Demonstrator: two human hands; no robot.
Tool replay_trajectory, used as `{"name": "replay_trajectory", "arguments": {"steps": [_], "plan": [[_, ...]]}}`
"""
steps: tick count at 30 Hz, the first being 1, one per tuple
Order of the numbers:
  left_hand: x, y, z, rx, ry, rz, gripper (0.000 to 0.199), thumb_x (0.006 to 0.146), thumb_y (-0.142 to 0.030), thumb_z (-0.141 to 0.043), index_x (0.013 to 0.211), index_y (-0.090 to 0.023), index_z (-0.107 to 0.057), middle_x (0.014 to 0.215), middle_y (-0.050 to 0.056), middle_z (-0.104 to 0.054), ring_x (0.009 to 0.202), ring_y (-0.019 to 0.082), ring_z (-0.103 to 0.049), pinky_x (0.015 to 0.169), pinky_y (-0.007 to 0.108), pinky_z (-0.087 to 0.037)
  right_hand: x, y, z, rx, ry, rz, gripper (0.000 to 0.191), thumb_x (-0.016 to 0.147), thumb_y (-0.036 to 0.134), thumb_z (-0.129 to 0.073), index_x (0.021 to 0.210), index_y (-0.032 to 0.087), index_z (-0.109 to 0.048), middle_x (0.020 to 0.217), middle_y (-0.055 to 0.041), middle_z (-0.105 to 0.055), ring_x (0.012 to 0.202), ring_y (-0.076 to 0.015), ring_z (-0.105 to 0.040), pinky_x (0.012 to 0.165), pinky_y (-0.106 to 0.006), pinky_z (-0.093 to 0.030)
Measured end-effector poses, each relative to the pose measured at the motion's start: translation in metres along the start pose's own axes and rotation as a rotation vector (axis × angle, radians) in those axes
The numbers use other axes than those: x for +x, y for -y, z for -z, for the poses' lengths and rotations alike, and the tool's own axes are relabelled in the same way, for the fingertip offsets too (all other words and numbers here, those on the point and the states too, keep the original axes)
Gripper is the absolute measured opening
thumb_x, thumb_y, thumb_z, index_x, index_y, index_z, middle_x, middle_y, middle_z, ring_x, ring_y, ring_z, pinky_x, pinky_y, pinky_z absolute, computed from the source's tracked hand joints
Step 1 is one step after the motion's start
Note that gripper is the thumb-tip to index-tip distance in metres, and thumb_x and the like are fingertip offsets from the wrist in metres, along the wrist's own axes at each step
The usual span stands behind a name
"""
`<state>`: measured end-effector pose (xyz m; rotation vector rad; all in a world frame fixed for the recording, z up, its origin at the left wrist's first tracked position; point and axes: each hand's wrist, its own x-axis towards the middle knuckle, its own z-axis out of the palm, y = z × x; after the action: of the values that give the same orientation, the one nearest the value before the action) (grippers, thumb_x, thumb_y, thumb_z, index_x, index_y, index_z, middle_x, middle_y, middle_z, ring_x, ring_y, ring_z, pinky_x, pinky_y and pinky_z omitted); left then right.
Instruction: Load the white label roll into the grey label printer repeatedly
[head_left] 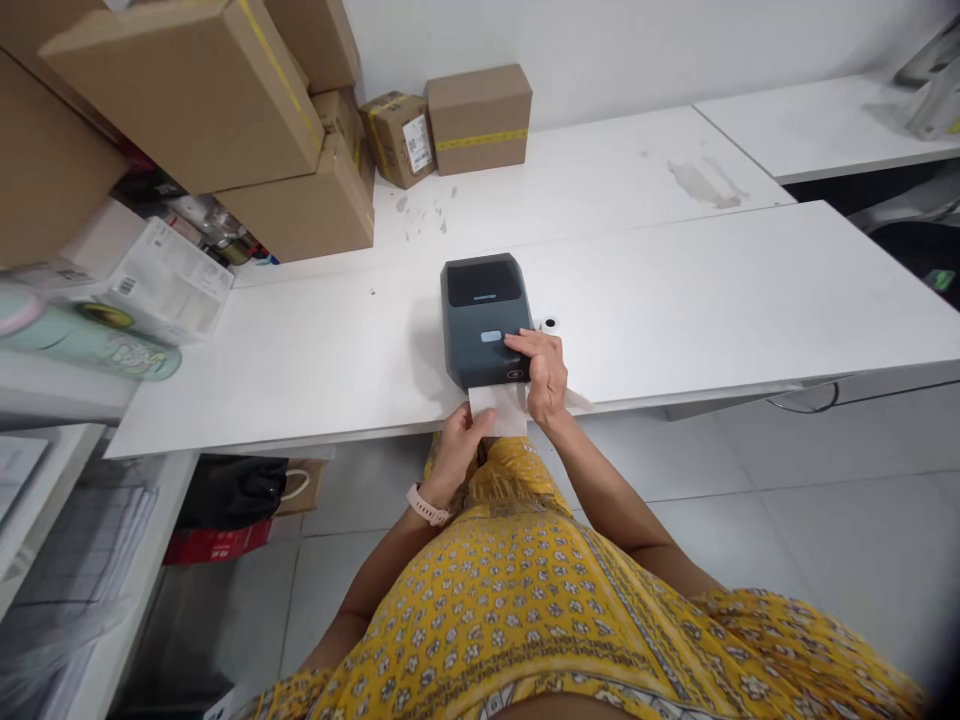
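A dark grey-blue label printer [474, 315] with a black window and a light button sits near the front edge of the white table. White label paper [508, 408] sticks out of its front and hangs over the edge. My left hand [454, 446] pinches the left side of that paper between thumb and fingers. Stretched fingers of my right hand [547, 376] rest on the printer's front right corner, close to the button; nothing shows in its grasp. Just behind it is a small white roll [550, 323], partly hidden. A pale strip [579, 401] lies to the right of that wrist.
Stacked cardboard boxes [187, 100] crowd the left side of the table [712, 300], with two smaller boxes [480, 120] against the wall. A mint bottle [90, 335] and a white printed box [169, 275] are at far left. Below, a shelf [161, 500] stands beside a black bag [236, 490].
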<state>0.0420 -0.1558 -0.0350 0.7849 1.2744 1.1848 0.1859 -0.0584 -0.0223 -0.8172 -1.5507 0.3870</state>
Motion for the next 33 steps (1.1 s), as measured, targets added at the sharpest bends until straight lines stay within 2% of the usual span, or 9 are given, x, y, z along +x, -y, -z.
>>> {"name": "replay_trajectory", "arguments": {"steps": [7, 13, 16, 19, 22, 24, 28, 31, 33], "plan": [[0.0, -0.007, -0.01, -0.144, -0.006, 0.044, 0.041, 0.069, -0.045, -0.089, 0.095, -0.015, -0.075, 0.087, 0.004, -0.077, 0.072, 0.015, -0.064, 0.072, 0.03, -0.051, 0.001, 0.002, 0.002, -0.032, 0.022, 0.002, 0.052, 0.111, 0.043, -0.024, 0.115, 0.032, -0.074, 0.114, -0.0034, -0.079, 0.118, -0.0263, -0.068, 0.108, -0.052, -0.047], [-0.001, 0.008, 0.001, 0.045, -0.025, -0.035, 0.031, 0.085, -0.046, -0.075, 0.097, -0.019, -0.067, 0.091, 0.003, -0.071, 0.08, 0.016, -0.063, 0.075, 0.031, -0.05, 0.004, 0.01, -0.001, -0.265, 0.091, 0.039, 0.044, 0.11, 0.036, -0.031, 0.12, 0.028, -0.073, 0.121, -0.0068, -0.075, 0.121, -0.025, -0.065, 0.105, -0.048, -0.046], [-0.006, 0.004, 0.003, 0.181, -0.19, -0.176, 0.025, 0.096, -0.043, -0.061, 0.11, -0.023, -0.062, 0.103, 0.005, -0.069, 0.091, 0.018, -0.064, 0.082, 0.033, -0.052, 0.009, 0.02, -0.003, -0.443, 0.18, 0.018, 0.039, 0.109, 0.037, -0.038, 0.122, 0.027, -0.073, 0.132, -0.0077, -0.071, 0.121, -0.0246, -0.064, 0.104, -0.047, -0.044], [-0.007, -0.009, 0.007, 0.292, -0.353, -0.427, 0.037, 0.099, -0.042, -0.055, 0.132, -0.025, -0.054, 0.134, 0.012, -0.062, 0.12, 0.023, -0.061, 0.098, 0.04, -0.052, 0.015, 0.026, -0.005, -0.583, 0.162, 0.033, 0.031, 0.108, 0.038, -0.045, 0.113, 0.031, -0.075, 0.141, -0.0048, -0.067, 0.129, -0.0251, -0.059, 0.115, -0.05, -0.035], [0.003, -0.026, 0.01, 0.406, -0.406, -0.697, 0.048, 0.1, -0.041, -0.056, 0.144, -0.025, -0.047, 0.153, 0.015, -0.05, 0.142, 0.027, -0.049, 0.113, 0.047, -0.046, 0.021, 0.025, -0.009, -0.659, 0.146, 0.085, 0.027, 0.107, 0.037, -0.048, 0.099, 0.029, -0.073, 0.146, -0.0009, -0.066, 0.145, -0.0267, -0.048, 0.125, -0.055, -0.018], [0.013, -0.037, 0.009, 0.452, -0.397, -0.788, 0.049, 0.1, -0.04, -0.056, 0.146, -0.026, -0.047, 0.154, 0.015, -0.05, 0.145, 0.028, -0.047, 0.118, 0.05, -0.042, 0.025, 0.023, -0.011, -0.652, 0.179, 0.089, 0.028, 0.107, 0.037, -0.048, 0.092, 0.027, -0.069, 0.145, -0.0004, -0.067, 0.151, -0.0277, -0.042, 0.128, -0.057, -0.012], [0.03, -0.048, 0.0, 0.422, -0.348, -0.723, 0.054, 0.099, -0.045, -0.058, 0.148, -0.026, -0.046, 0.159, 0.014, -0.047, 0.151, 0.028, -0.042, 0.125, 0.051, -0.035, 0.031, 0.02, -0.012, -0.526, 0.26, 0.01, 0.028, 0.107, 0.042, -0.05, 0.09, 0.027, -0.067, 0.144, -0.0019, -0.068, 0.154, -0.0314, -0.039, 0.128, -0.065, -0.009], [0.036, -0.045, -0.006, 0.265, -0.292, -0.527, 0.063, 0.098, -0.051, -0.057, 0.155, -0.028, -0.041, 0.167, 0.013, -0.039, 0.156, 0.028, -0.037, 0.128, 0.048, -0.032, 0.025, 0.02, -0.008, -0.408, 0.258, -0.076, 0.028, 0.106, 0.047, -0.05, 0.096, 0.029, -0.07, 0.148, -0.0019, -0.065, 0.156, -0.0331, -0.036, 0.127, -0.071, -0.011], [0.038, -0.039, -0.006, 0.161, -0.258, -0.397, 0.066, 0.098, -0.055, -0.056, 0.157, -0.028, -0.04, 0.17, 0.012, -0.036, 0.156, 0.028, -0.038, 0.127, 0.046, -0.034, 0.013, 0.018, -0.004, -0.308, 0.219, -0.133, 0.03, 0.106, 0.05, -0.049, 0.111, 0.031, -0.072, 0.157, -0.0037, -0.056, 0.157, -0.032, -0.035, 0.127, -0.069, -0.02]]}}
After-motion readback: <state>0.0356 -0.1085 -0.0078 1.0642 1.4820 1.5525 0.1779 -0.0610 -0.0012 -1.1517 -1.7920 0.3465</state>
